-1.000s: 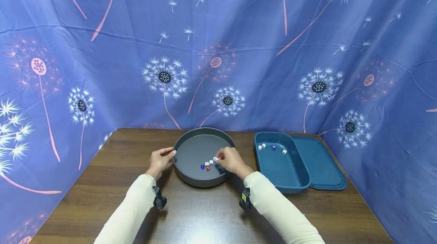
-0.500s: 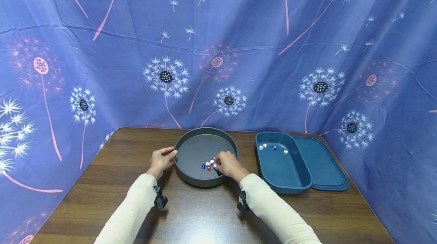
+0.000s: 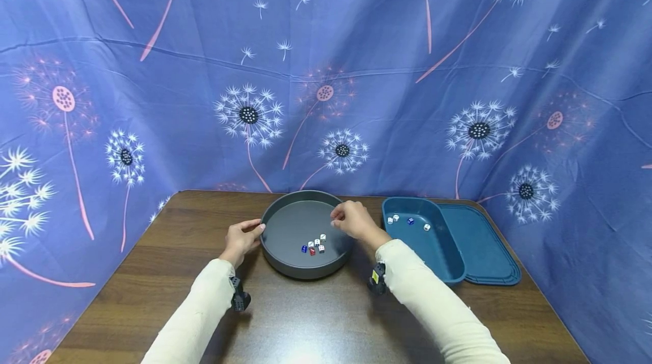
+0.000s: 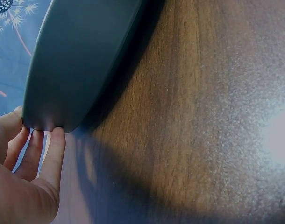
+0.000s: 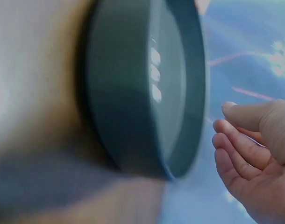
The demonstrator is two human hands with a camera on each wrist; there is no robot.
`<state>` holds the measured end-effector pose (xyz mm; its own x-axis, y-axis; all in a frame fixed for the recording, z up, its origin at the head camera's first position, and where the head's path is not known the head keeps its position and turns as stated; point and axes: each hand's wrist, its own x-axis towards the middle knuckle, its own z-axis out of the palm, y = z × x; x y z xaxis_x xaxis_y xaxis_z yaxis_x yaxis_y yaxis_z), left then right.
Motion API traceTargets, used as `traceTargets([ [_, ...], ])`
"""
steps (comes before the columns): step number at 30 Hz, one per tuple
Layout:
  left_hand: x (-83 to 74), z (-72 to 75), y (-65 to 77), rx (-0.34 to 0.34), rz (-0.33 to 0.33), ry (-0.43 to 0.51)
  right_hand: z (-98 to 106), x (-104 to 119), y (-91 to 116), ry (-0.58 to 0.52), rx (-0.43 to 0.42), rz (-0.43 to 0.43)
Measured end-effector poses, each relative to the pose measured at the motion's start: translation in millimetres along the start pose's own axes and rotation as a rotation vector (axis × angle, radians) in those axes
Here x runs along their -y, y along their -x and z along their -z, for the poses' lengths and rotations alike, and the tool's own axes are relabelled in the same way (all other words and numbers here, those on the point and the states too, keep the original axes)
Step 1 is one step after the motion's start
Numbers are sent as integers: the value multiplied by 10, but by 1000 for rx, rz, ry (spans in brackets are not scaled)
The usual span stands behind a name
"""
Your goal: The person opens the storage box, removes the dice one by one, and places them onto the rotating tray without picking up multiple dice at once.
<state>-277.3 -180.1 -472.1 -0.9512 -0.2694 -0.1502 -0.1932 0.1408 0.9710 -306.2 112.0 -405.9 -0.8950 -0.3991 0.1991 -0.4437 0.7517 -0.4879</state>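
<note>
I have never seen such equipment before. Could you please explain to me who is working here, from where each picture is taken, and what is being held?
There is no machine: a person works with two bare hands, and I call each one a grip. The wide pictures come from a camera on the person's head. The two close ones come from small cameras, one on each wrist.

On the table stands a round pan with six dice inside: four white, one blue, one red. To its right is a box, where four more dice show, with what looks like its lid beside it.

The left grip holds the pan's edge. The right grip is above the pan's right side; nothing can be seen in it.
</note>
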Motion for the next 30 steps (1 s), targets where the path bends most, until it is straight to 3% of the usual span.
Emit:
traceTargets([
  [7, -11, 8, 16, -3, 12, 7, 527, -308, 16, -17, -64, -85],
  [12, -12, 12, 19, -5, 8, 7, 741, -630, 92, -66, -106, -191],
  [20, -8, 9, 11, -12, 8, 2, 744, -1114, 215, -119, -151, -252],
  [30, -13, -19, -5, -15, 6, 6, 603, -1367, 311, -113, -140, -336],
])
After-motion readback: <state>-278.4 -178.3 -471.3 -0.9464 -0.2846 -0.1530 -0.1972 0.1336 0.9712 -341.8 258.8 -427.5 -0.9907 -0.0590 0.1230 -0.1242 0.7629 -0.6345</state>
